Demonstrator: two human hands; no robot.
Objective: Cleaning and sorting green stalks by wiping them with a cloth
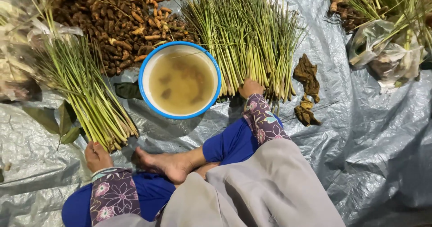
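Observation:
I sit cross-legged on a grey plastic sheet (360, 132). My left hand (96, 156) rests at the cut ends of a bundle of green stalks (83, 89) lying at the left. My right hand (250, 88) reaches forward onto the base of a larger pile of green stalks (247, 33). Between the two piles stands a blue-rimmed bowl (145, 65) of murky brown water. Whether either hand grips stalks is hidden by the fingers and stalk ends.
A heap of brown roots (117, 15) lies behind the bowl. Dark dried scraps (307, 89) lie right of the large pile. More stalks and a crumpled plastic bag (387, 51) sit at the far right. Green leaves (63, 121) lie at the left.

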